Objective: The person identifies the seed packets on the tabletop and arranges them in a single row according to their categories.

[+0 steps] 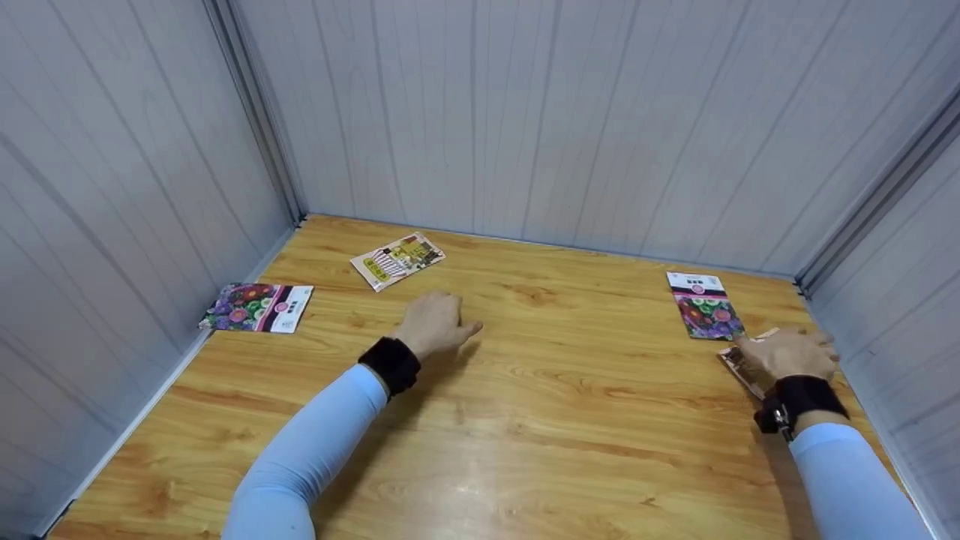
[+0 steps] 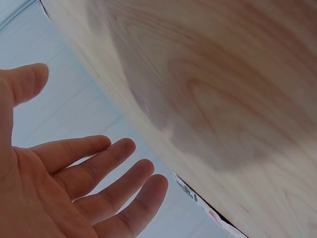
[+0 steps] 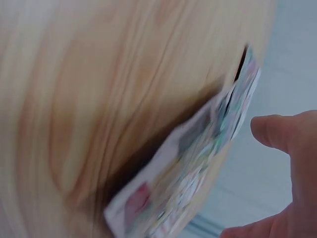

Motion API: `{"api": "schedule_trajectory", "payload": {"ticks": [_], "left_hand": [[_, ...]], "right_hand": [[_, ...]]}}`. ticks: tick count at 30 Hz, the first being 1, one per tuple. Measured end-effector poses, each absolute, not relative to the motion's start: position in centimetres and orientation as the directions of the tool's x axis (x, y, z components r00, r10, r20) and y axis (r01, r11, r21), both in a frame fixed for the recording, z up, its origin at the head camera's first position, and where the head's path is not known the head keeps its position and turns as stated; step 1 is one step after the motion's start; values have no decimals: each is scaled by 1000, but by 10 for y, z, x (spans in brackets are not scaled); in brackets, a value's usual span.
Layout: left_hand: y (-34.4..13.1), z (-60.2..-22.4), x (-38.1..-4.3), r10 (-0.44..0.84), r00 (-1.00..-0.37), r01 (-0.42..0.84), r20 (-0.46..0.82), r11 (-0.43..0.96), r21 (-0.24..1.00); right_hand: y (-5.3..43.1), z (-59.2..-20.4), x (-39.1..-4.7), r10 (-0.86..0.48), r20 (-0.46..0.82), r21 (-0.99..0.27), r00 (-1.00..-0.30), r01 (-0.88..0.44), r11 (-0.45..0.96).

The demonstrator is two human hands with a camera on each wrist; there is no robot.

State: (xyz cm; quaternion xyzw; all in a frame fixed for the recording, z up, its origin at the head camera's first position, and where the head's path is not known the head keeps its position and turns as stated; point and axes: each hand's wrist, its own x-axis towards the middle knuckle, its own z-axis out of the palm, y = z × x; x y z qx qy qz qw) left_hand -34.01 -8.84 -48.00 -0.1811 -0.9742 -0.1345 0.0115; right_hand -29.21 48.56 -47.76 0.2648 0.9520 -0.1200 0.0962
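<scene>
My left hand (image 1: 435, 327) is over the wooden table left of centre, holding nothing. In the left wrist view its fingers (image 2: 106, 193) are relaxed and spread from the thumb. Behind it lies a cream-and-yellow seed packet (image 1: 397, 260); farther left is a flower seed packet (image 1: 256, 307). Over at the right, my right hand (image 1: 793, 355) hovers above a pinkish packet (image 3: 168, 183), covering much of it in the head view. Thumb and finger stand apart, off the packet, in the right wrist view. Just beyond lies another flower seed packet (image 1: 705, 306).
Pale panel walls (image 1: 480, 120) enclose the wooden table (image 1: 525, 435) at the back and both sides. The left flower packet reaches the table's left edge. My right hand is close to the right wall (image 1: 892, 315).
</scene>
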Motion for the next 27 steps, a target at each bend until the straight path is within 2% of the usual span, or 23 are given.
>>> {"api": "schedule_trajectory", "payload": {"ticks": [5,17,27], "left_hand": [[-88,-479,-339,347,-937,348,51,903,251],[-88,-478,-341,359,-931,366,74,900,237],[-88,-478,-344,355,-933,358,56,903,238]], "right_hand": [[495,-485,-288,512,-315,-133,-800,571,810],[509,-487,-282,505,-349,-35,-789,550,835],[509,-478,-291,555,-388,-87,-736,629,773]]}}
